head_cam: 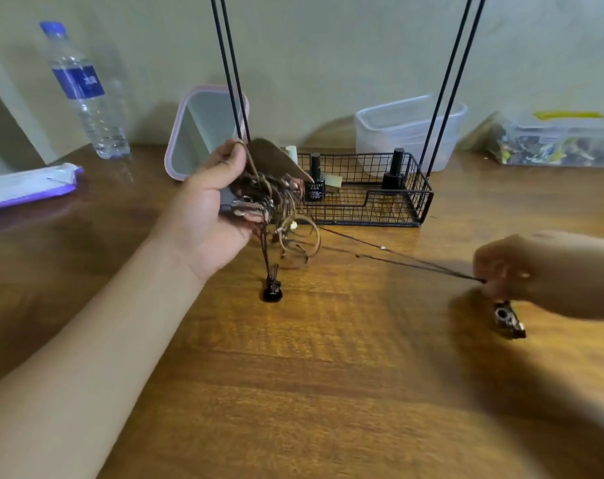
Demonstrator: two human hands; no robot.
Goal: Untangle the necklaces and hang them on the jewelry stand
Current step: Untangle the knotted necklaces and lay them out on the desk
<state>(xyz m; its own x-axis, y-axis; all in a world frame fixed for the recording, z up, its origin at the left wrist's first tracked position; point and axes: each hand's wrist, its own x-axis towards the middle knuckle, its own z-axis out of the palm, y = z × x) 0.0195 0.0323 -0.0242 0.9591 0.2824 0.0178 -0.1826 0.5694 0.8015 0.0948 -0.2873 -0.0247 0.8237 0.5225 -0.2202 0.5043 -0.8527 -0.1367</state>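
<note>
We record a table (pixel 328 392) of brown wood, grain visible, with a soft sheen. The stand (pixel 421 209) is thin black wire, matt, its basket an open mesh. The necklaces (pixel 276 202) are brown cord, seemingly leather, with small metal fittings; one dark glossy pendant (pixel 272 292). The bottle (pixel 86 95) and the tub (pixel 411 133) are clear plastic, smooth. Two small bottles (pixel 315 183) look glossy black.

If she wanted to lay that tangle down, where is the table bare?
Bare wood fills the near table, between the forearms, below the black pendant. Another free patch lies between the bottle and the left hand. The back is crowded: wire basket, tubs, and taut cords crossing to the right hand.
</note>
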